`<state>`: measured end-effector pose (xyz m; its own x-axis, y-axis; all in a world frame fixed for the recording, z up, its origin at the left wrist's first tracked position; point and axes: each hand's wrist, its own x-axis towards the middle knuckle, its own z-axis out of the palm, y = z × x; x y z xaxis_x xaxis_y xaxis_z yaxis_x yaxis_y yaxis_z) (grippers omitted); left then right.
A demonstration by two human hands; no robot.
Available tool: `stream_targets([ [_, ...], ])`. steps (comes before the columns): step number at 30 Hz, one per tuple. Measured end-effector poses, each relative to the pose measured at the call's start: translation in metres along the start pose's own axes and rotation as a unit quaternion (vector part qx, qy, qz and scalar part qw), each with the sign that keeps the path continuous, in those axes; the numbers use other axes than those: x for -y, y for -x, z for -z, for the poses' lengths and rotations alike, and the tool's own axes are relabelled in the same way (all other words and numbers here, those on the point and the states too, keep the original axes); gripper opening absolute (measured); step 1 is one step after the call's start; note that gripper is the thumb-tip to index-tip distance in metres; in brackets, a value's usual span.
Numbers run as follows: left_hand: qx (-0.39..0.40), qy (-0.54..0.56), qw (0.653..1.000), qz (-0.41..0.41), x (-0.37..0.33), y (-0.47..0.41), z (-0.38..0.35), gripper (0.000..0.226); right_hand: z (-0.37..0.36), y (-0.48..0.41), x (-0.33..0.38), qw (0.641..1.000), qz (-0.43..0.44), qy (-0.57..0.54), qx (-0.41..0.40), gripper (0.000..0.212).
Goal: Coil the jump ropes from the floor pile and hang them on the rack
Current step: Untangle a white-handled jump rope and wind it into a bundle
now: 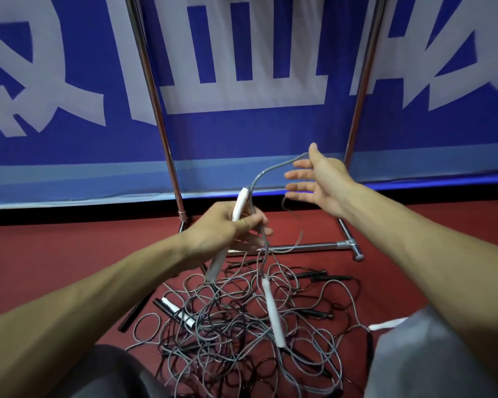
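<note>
My left hand (pixel 227 225) grips a white jump-rope handle (pixel 240 203) along with the grey cord beside it. From there the grey cord (pixel 266 173) arcs up and right to my right hand (pixel 319 179), which is held up with fingers spread; the cord runs over it near the thumb. A second white handle (pixel 273 311) dangles on the cord below, above the tangled pile of grey and black ropes (pixel 236 334) on the red floor. The chrome rack (pixel 158 116) stands just behind the pile, its base bar (pixel 305 247) low across the floor.
A blue banner (pixel 242 133) with large pale characters hangs behind the rack. More white handles (pixel 179 310) (pixel 388 324) and black handles (pixel 311 274) lie in the pile. My knees (pixel 414 354) frame the bottom of the view.
</note>
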<state>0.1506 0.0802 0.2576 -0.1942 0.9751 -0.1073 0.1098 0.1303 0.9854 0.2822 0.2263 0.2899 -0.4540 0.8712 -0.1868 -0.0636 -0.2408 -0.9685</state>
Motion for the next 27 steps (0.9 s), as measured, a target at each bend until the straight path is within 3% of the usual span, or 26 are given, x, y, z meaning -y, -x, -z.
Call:
stream_targets([
  [2,-0.031,0.045,0.999,-0.004,-0.007,0.000,-0.001,0.014,-0.003,0.003,-0.004,0.998,-0.022,0.042,0.036,0.043],
  [4,-0.063,0.101,0.993,-0.010,-0.015,-0.002,0.000,0.016,-0.007,0.006,-0.010,0.982,-0.025,0.155,0.107,0.023],
  [5,-0.077,0.126,0.989,-0.014,-0.019,-0.002,0.001,0.016,-0.009,0.009,-0.014,0.957,-0.021,0.242,0.158,0.018],
  [7,-0.103,0.165,0.980,-0.027,-0.025,-0.002,0.005,0.016,-0.014,0.016,-0.020,0.882,-0.015,0.384,0.272,0.033],
  [9,-0.136,0.179,0.974,-0.042,-0.027,-0.002,0.009,0.016,-0.022,0.023,-0.023,0.836,-0.002,0.429,0.342,0.041],
  [12,-0.193,0.197,0.959,-0.062,-0.026,-0.004,0.018,0.015,-0.028,0.026,-0.021,0.858,-0.008,0.381,0.343,0.033],
  [15,-0.237,0.226,0.942,-0.079,-0.023,-0.005,0.029,0.015,-0.028,0.024,-0.022,0.862,0.005,0.374,0.343,0.013],
  [19,-0.250,0.222,0.940,-0.070,-0.015,-0.007,0.040,0.015,-0.032,0.021,-0.023,0.896,0.066,0.344,0.273,0.011],
  [22,-0.204,0.118,0.972,-0.023,-0.005,-0.006,0.042,0.024,-0.030,0.017,-0.020,0.918,0.083,0.327,0.208,0.008],
  [25,-0.096,-0.058,0.993,0.029,0.010,-0.002,0.039,0.038,-0.029,0.017,-0.015,0.950,0.064,0.255,0.166,0.007],
  [27,-0.025,-0.081,0.996,0.039,0.012,0.000,0.033,0.037,-0.032,0.020,-0.013,0.967,0.052,0.195,0.156,0.007],
])
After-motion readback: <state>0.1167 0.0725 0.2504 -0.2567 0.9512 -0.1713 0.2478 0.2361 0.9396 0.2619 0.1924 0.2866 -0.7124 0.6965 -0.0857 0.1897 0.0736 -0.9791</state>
